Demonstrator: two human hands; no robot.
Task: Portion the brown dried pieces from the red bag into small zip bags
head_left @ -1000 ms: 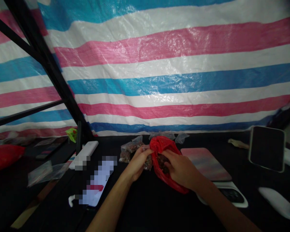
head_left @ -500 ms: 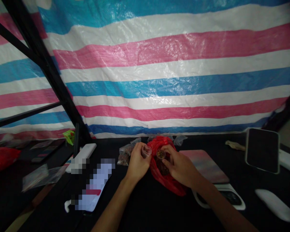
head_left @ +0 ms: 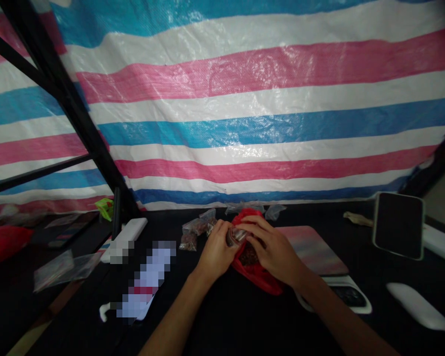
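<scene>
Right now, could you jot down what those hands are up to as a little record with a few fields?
Left hand: holds a small clear plastic cup
Right hand: over the mouth of a red plastic bag
Bag contents: dark brown pieces
Nearby: clear plastic bags of brown pieces
Backdrop: pink, white and blue striped tarp
</scene>
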